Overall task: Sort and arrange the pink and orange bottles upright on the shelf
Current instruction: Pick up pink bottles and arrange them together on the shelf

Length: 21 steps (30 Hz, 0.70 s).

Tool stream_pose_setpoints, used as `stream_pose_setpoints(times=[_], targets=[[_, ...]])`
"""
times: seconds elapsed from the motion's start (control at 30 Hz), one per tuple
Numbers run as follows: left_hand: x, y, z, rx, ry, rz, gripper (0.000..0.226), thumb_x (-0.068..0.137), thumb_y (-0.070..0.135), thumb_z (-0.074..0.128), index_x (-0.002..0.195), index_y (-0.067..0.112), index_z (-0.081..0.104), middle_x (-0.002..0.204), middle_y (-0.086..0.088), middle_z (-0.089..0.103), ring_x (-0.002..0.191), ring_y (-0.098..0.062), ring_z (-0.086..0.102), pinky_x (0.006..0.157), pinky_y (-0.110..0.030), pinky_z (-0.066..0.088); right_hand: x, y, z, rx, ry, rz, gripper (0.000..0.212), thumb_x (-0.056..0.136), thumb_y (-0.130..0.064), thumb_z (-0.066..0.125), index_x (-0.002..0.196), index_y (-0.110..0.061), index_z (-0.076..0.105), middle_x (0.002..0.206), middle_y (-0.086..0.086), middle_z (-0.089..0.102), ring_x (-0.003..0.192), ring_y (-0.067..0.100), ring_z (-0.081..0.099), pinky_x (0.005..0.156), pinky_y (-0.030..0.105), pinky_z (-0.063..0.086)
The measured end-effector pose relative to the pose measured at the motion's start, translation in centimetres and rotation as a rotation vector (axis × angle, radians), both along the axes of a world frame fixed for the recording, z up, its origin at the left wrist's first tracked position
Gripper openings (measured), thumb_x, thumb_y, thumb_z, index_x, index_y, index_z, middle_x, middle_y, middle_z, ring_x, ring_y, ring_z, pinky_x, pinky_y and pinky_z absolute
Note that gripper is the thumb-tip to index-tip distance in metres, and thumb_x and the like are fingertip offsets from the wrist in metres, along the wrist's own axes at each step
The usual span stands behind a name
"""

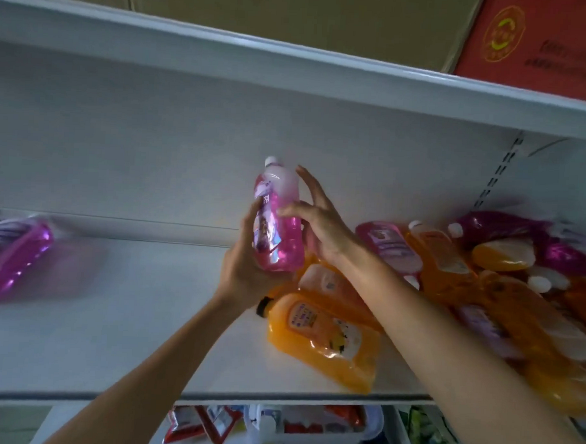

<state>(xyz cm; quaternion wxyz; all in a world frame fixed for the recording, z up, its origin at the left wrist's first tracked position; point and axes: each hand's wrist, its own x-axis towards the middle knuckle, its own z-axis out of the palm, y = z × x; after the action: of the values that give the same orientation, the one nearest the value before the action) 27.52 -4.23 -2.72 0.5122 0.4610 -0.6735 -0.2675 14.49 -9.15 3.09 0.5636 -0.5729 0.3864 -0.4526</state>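
Observation:
A pink bottle point(280, 221) with a white cap is held upright above the white shelf point(129, 332), near its middle. My left hand point(246, 266) grips its lower part from below and the left. My right hand point(315, 222) touches its right side with the thumb across the body and the fingers spread. To the right lies a heap of orange and pink bottles; the nearest is an orange bottle point(326, 340) with a black cap, flat on its side. At the far left stands a blurred pink bottle point(11, 260).
The shelf above point(291, 67) carries cardboard boxes and a red box point(541, 41). The shelf's back wall has a slotted upright point(498, 170) at the right. Below the shelf's front edge are packets and trays of goods point(309, 424).

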Motion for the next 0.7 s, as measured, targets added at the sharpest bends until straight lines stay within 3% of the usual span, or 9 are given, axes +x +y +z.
stream_pose_setpoints(times=[0.07,0.13,0.2,0.27,0.4,0.47,0.57,0.63,0.7], targets=[[3.2,0.5,-0.2,0.000,-0.061,0.070,0.112,0.051,0.032,0.089,0.137,0.042,0.018,0.110,0.007,0.053,0.090,-0.011,0.058,0.066,-0.011,0.047,2.5,-0.2,-0.7,-0.016,0.034,0.043,0.075,0.072,-0.015,0.068,0.135,-0.035,0.032,0.126,0.017,0.051,0.104,0.033,0.061,0.083,0.043,0.054],[7.0,1.3,-0.1,-0.007,-0.188,0.170,0.106,0.049,0.027,0.090,0.136,0.040,0.031,0.102,0.006,0.058,0.083,-0.010,0.055,0.060,-0.003,0.036,4.7,-0.1,-1.4,-0.024,0.149,0.092,0.072,0.075,-0.022,0.069,0.136,-0.034,0.034,0.124,0.012,0.054,0.103,0.027,0.062,0.075,0.036,0.057],[10.6,2.4,-0.2,0.015,-0.322,0.232,0.100,0.046,0.022,0.091,0.134,0.031,0.043,0.101,-0.002,0.066,0.080,-0.012,0.054,0.061,-0.008,0.034,7.4,0.5,-2.3,0.004,0.188,0.152,0.062,0.081,-0.015,0.071,0.132,-0.031,0.039,0.117,0.005,0.057,0.098,0.016,0.063,0.066,0.028,0.056],[13.8,3.4,-1.2,0.035,-0.409,0.231,0.098,0.045,0.020,0.091,0.133,0.025,0.047,0.102,-0.012,0.069,0.081,-0.020,0.060,0.071,-0.017,0.038,10.4,0.7,-3.7,0.002,0.234,0.172,0.075,0.072,-0.012,0.077,0.134,-0.019,0.036,0.114,0.001,0.057,0.093,0.005,0.061,0.064,0.022,0.055],[19.0,4.8,-3.9,0.051,-0.427,0.264,0.097,0.046,0.023,0.090,0.133,0.019,0.047,0.104,-0.018,0.068,0.080,-0.027,0.065,0.076,-0.027,0.045,16.6,0.8,-6.2,-0.039,0.327,0.184,0.101,0.042,-0.041,0.086,0.129,-0.017,0.038,0.111,-0.001,0.060,0.097,0.009,0.062,0.082,0.030,0.055],[21.1,5.4,-5.0,0.037,-0.446,0.323,0.092,0.051,0.022,0.089,0.133,0.019,0.048,0.107,-0.019,0.067,0.079,-0.030,0.064,0.071,-0.031,0.047,19.1,0.5,-7.5,-0.067,0.314,0.196,0.089,0.053,-0.031,0.089,0.126,-0.021,0.039,0.107,-0.006,0.061,0.094,0.000,0.063,0.084,0.027,0.054],[24.1,6.4,-6.1,0.069,-0.491,0.521,0.067,0.066,0.024,0.082,0.124,0.014,0.051,0.105,-0.017,0.067,0.083,-0.035,0.063,0.067,-0.036,0.045,22.2,-0.2,-8.5,-0.037,0.209,0.196,0.084,0.073,0.005,0.074,0.139,-0.018,0.028,0.110,-0.006,0.056,0.086,-0.007,0.058,0.074,0.017,0.054],[26.2,6.8,-6.7,0.162,-0.494,0.639,0.051,0.070,0.026,0.078,0.113,0.010,0.056,0.107,-0.017,0.064,0.088,-0.037,0.061,0.072,-0.039,0.043,24.2,-1.0,-8.8,-0.018,0.155,0.184,0.083,0.072,0.009,0.072,0.140,-0.011,0.028,0.114,0.001,0.055,0.090,-0.002,0.057,0.073,0.017,0.054],[27.8,7.1,-7.0,0.205,-0.563,0.712,0.050,0.069,0.030,0.078,0.109,0.010,0.057,0.111,-0.018,0.059,0.096,-0.038,0.056,0.080,-0.043,0.039,26.0,-1.7,-8.8,-0.001,0.139,0.192,0.095,0.062,-0.003,0.083,0.141,-0.008,0.031,0.114,0.003,0.055,0.091,0.001,0.057,0.071,0.014,0.052]])
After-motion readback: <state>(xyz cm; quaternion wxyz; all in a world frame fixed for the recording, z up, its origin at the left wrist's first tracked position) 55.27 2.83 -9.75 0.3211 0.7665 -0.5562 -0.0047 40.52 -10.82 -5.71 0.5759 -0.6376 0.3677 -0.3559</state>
